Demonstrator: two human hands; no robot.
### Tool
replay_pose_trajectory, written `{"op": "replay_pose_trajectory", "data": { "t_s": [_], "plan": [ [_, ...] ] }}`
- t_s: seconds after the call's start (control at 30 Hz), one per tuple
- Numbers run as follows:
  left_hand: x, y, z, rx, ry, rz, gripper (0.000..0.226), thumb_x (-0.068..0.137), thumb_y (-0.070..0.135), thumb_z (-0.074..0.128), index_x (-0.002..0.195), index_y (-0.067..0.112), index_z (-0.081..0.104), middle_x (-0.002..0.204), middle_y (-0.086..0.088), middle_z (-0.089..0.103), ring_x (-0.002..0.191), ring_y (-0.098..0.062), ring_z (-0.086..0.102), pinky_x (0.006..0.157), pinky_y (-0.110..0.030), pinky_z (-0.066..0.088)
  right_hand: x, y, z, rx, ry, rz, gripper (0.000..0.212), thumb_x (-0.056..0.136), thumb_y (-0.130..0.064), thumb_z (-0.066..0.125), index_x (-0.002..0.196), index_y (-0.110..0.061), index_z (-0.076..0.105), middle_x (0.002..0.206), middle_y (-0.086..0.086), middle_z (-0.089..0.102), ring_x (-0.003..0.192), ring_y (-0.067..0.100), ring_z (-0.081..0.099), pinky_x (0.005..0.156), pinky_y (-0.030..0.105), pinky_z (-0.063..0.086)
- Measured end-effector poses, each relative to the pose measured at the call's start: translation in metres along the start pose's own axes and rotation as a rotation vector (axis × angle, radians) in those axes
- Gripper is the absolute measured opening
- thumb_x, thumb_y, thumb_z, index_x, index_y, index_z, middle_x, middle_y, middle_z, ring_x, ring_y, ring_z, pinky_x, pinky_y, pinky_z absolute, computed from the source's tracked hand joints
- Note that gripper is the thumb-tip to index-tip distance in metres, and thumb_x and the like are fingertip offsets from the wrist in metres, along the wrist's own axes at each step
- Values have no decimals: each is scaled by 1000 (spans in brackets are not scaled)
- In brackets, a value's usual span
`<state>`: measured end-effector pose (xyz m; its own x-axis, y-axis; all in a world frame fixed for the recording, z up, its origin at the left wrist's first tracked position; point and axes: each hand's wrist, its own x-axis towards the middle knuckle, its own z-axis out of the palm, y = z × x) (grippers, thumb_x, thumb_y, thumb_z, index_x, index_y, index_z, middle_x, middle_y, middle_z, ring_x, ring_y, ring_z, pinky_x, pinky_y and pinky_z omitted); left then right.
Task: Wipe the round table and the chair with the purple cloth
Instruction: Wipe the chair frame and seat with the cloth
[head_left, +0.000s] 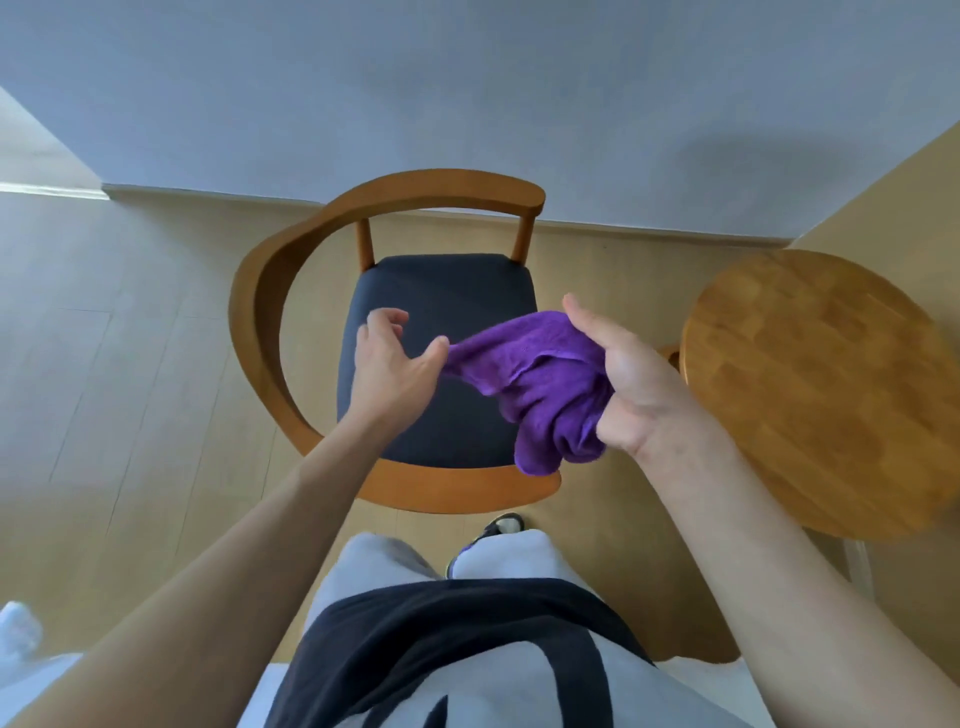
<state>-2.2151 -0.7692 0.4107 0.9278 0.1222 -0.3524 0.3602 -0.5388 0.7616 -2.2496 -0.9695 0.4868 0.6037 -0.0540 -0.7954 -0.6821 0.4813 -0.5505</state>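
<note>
the purple cloth (540, 384) is stretching sideways above the chair (441, 358) seat, right hand (628, 384) gripping its bunched end, left hand (395, 358) pinching a corner, other fingers spread, round table (826, 389) nearer the right hand

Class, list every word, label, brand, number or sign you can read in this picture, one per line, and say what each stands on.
None: nothing readable shows.
The purple cloth, chair and round table are plain.
The black shape on the grey clothing may be a print, but cannot be read.

A wooden chair (415, 312) and a round table (821, 384) stand side by side on the pale floor (104, 364).
</note>
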Motion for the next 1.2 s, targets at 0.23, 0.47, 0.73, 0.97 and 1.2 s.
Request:
{"op": "replay_pose_trajectory", "data": {
  "t_s": [0.23,0.47,0.73,0.97,1.2],
  "plan": [
    [-7,-35,15,-38,-467,-189,35,85,4,66,118,12,60,112,-6,67,93,-14,64,74,-29,56,0,-20,28,198,-85,-59,12,83,4,65,79,-6,61,75,7,59,72,19,61,80,36,57],
    [29,-45,-14,20,-560,-8,26,81,22,81,103,10,71,95,-4,75,89,-17,69,84,-35,57,-8,-18,50,288,-84,-241,37,71,5,66,109,4,62,102,17,66,101,31,69,92,39,59],
    [79,-54,-78,-183,-446,11,8,101,24,58,101,18,63,96,-1,73,93,-15,69,86,-32,54,12,33,30,-66,390,-357,35,95,11,53,115,-16,62,120,10,68,109,27,70,88,40,59],
    [83,-51,-95,-132,-424,133,10,107,22,46,108,18,56,100,-5,69,95,-18,67,86,-30,55,34,105,-6,-650,673,-227,19,106,-13,48,123,-16,57,119,4,63,102,19,62,78,31,55],
    [69,-70,-84,143,-343,153,14,104,18,51,103,15,65,90,-1,70,85,-18,68,70,-30,57,38,173,-31,-399,344,75,112,72,-46,90,158,-33,19,141,5,50,118,27,61,97,42,54]
  ]
}}
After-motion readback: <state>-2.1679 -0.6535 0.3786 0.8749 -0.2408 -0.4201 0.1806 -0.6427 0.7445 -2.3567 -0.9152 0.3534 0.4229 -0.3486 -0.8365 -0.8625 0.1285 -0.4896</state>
